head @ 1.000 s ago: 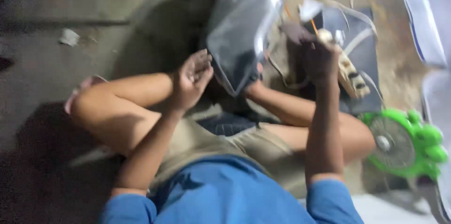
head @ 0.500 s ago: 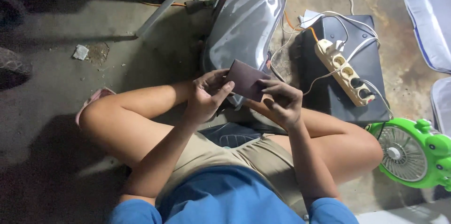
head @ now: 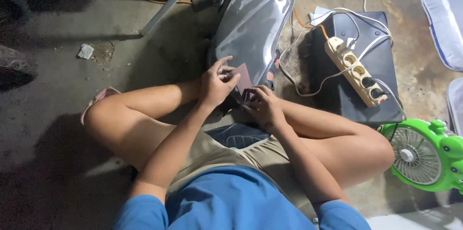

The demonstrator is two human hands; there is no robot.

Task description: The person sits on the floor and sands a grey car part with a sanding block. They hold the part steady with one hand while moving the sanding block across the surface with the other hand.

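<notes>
**Both hands meet on a small dark sheet at the foot of a grey panel**

While the person sits cross-legged on the concrete floor [head: 58,27], both forearms reach forward between the raised knees and the hands come together just below the lower end of a glossy grey curved panel [head: 253,22]. The left hand [head: 216,85] is bent at the wrist, palm turned down and inward, its fingers [head: 223,62] spread a little, with the tips pinching the upper left edge of a small dark brownish sheet [head: 242,79]. The right hand [head: 263,107] lies lower and just beside it, knuckles up, its fingers curled in and closed on the sheet's lower part. The sheet stands tilted between the two hands, touching or nearly touching the panel's bottom edge; which of the two cannot be told.

To the right of the panel a flat black case [head: 381,66] lies on the floor, with a cream power strip [head: 354,71] resting slantwise on it and white cables [head: 308,85] looping off its end. A bright green fan [head: 424,155] stands near the right knee. A pink sandal [head: 94,102] shows beside the left knee, and a crumpled white scrap [head: 85,51] lies well apart at the left.
</notes>
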